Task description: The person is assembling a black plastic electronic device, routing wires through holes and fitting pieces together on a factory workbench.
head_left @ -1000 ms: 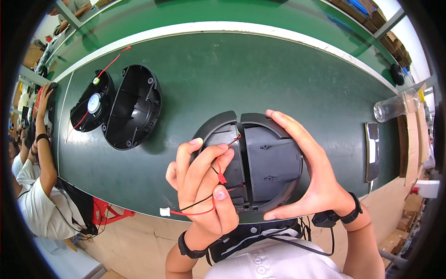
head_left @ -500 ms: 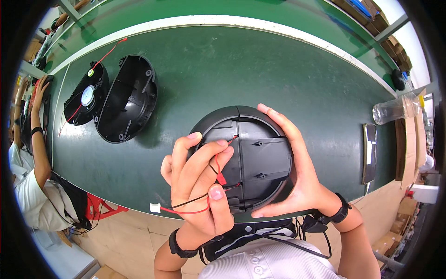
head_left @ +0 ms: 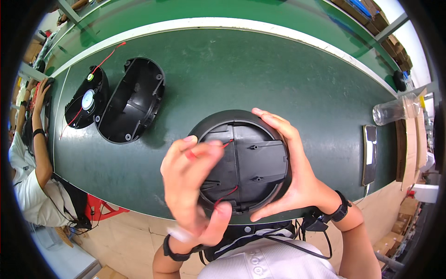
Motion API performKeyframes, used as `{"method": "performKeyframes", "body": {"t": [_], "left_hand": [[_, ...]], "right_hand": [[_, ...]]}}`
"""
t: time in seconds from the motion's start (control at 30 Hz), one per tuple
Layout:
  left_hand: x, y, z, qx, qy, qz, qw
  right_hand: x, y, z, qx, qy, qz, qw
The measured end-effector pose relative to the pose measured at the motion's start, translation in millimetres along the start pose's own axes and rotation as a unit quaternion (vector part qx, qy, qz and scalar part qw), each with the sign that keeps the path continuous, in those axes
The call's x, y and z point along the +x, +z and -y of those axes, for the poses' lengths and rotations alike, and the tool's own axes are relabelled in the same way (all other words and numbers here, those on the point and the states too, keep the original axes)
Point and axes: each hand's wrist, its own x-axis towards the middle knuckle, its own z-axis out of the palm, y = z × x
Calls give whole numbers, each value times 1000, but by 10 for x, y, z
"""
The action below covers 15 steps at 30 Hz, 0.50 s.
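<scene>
Round black housing [head_left: 265,162] sat at the near edge of the green bench [head_left: 232,69], front of the person; two halves met along a seam, and I couldn't tell if it was held just clear of the bench. Right hand [head_left: 304,181] gripped the right rim: fingers pressed together at the far side, thumb spread to the near side. Left hand [head_left: 193,181] at the left rim, motion-blurred: thumb apart from the curled fingers, couldn't tell if they pinched the red wires [head_left: 228,191] coming out of the housing. Hollow black shell [head_left: 132,100] lay up left, smaller black shell with a pale disc [head_left: 88,99] beside it. Phone [head_left: 369,156] and clear bottle [head_left: 392,110] were far right.
</scene>
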Motion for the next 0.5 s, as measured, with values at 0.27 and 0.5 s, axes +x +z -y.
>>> {"method": "performKeyframes", "body": {"t": [0.27, 0.5], "left_hand": [[170, -246, 249, -316, -166, -76, 931], [243, -25, 303, -304, -151, -14, 940]], "right_hand": [[46, -91, -171, 116, -42, 23, 992], [95, -13, -173, 1, 11, -155, 988]]}}
